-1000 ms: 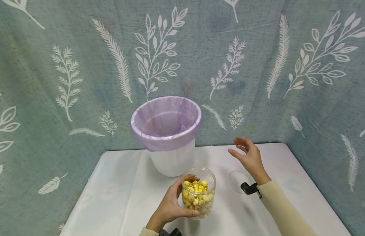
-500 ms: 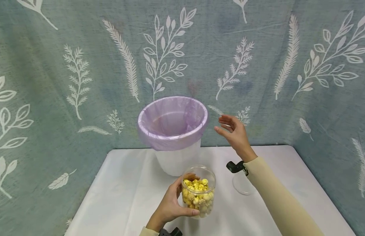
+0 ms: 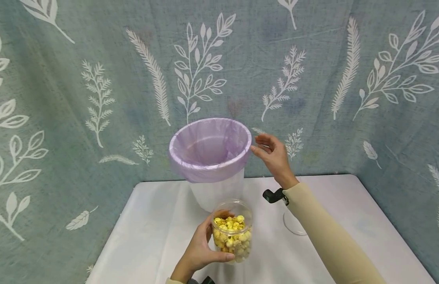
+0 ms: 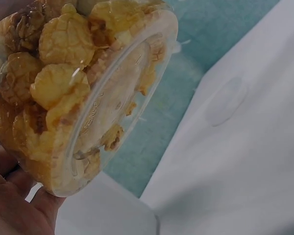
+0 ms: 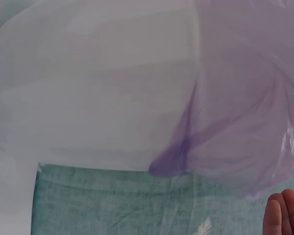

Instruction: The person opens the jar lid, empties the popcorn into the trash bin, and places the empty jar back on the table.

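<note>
My left hand (image 3: 199,247) grips a clear plastic jar (image 3: 248,242) from its left side, thumb in front. Yellow popcorn (image 3: 229,236) fills much of the jar, whose mouth is uncovered. The left wrist view shows the jar's clear base (image 4: 112,105) tilted, with popcorn pressed against the wall. Behind the jar stands a white trash bin (image 3: 219,191), lined with a purple bag (image 3: 209,170) folded over its rim. My right hand (image 3: 275,157) is held at the right side of that rim, fingers loosely bent and holding nothing; the right wrist view catches its fingertips (image 5: 273,215) beside the bag.
A round clear lid (image 3: 294,227) lies on the white-covered table (image 3: 148,232) to the right, partly hidden behind the right forearm. Green leaf-patterned cloth (image 3: 134,98) hangs close behind the bin and along both sides of the table.
My right hand has moved left and up from above the lid to the bin's rim. My left hand has kept its grip on the jar, which has barely shifted.
</note>
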### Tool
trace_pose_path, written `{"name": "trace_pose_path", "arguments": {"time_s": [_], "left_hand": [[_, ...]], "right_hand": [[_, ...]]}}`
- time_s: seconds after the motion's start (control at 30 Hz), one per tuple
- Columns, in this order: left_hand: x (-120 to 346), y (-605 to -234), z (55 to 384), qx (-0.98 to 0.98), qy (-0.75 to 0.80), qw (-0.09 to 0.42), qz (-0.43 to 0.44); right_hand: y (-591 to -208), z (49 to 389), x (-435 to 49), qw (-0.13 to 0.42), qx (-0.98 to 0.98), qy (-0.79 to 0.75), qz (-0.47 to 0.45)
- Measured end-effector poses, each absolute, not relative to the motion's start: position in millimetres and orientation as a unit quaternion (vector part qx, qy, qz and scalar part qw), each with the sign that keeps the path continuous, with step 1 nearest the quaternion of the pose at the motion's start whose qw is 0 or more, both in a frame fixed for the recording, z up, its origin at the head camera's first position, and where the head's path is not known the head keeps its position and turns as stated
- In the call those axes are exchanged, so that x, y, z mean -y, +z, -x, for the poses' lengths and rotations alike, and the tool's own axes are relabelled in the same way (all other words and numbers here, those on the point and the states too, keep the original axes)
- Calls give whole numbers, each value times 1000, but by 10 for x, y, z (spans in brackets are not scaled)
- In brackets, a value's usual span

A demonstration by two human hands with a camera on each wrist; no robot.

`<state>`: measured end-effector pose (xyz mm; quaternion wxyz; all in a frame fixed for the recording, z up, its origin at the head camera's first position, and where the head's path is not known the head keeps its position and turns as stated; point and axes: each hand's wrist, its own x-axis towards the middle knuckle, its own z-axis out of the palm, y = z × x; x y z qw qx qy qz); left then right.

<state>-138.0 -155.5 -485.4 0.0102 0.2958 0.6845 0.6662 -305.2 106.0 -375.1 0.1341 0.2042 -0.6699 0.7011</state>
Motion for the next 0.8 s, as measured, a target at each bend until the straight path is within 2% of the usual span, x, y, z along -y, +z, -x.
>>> {"name": "trace_pose_path", "arguments": {"time_s": [0.4,0.8], "left_hand": [[1877,-4633,1408,-701,655,-13,-281],[2534,-4301,1432,-721,641,-49,-257]], "right_hand": [[-3725,3038,-931,125,687,692,-185],[-3709,3024,-902,118,685,693,-190]]}}
